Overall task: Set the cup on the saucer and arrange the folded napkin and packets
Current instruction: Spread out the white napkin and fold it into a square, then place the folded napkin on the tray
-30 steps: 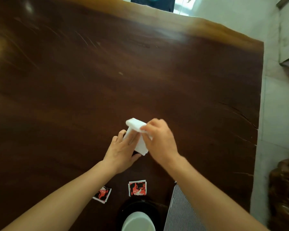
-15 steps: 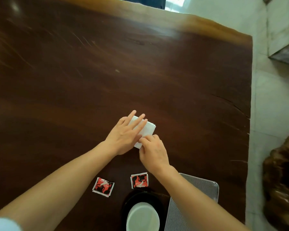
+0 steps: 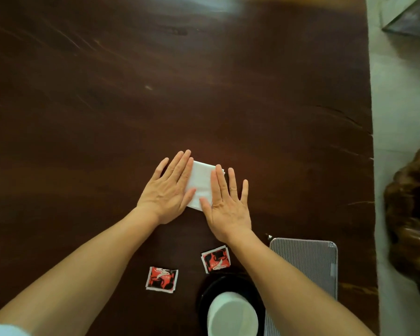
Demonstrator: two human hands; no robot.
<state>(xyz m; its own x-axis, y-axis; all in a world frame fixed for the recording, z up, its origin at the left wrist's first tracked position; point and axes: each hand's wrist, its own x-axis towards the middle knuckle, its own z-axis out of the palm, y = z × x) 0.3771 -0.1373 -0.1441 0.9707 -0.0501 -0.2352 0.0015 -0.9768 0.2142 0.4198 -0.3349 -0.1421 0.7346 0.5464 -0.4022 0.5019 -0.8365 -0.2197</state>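
A folded white napkin lies flat on the dark wooden table. My left hand presses on its left edge with fingers spread flat. My right hand lies flat on its right edge, fingers apart. Neither hand grips anything. Nearer to me lie two red-and-black packets, one at the left and one at the right. A white cup stands on a black saucer at the bottom edge, between my forearms.
A grey ribbed tray or mat lies to the right of the saucer, partly under my right forearm. The table's right edge drops to a pale floor. A brown carved object sits at the far right.
The napkin went from held up in both hands to lying flat on the table. Both hands have opened and now press it down at its two sides.
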